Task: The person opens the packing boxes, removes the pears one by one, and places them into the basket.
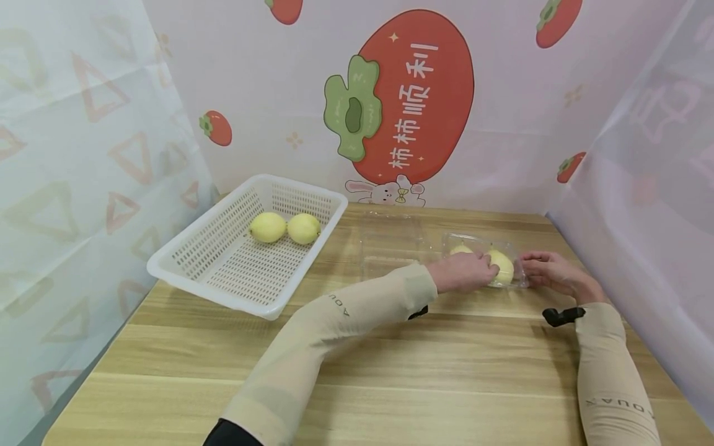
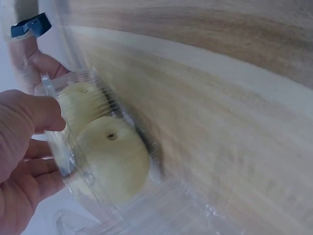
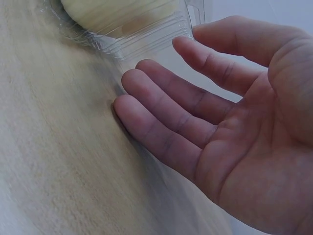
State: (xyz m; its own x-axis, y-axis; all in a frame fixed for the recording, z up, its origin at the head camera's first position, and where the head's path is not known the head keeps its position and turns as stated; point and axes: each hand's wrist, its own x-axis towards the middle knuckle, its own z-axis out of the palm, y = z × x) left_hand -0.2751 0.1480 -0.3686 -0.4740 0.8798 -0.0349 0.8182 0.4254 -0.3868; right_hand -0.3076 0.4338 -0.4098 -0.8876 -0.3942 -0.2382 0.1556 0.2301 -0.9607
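Two pale yellow pears [image 1: 501,267] sit side by side in a clear plastic box [image 1: 519,277] at the right of the table. My left hand [image 1: 463,271] reaches in at the box, its fingertips beside the right-hand pear. In the left wrist view, that hand's thumb and loosely bent fingers lie along the box's side, and no pear is between them. My right hand [image 1: 549,272] is at the box's right end. The right wrist view shows its fingers extended, with thumb and forefinger at the plastic corner [image 3: 190,29] and the other fingers apart from it.
A white perforated basket [image 1: 223,296] stands at the left, with two more yellow pears [image 1: 268,227] in it. Clear plastic packaging [image 1: 390,229] lies between basket and box. Printed cloth walls [image 1: 502,167] enclose the wooden table [image 1: 390,384] at the back and sides.
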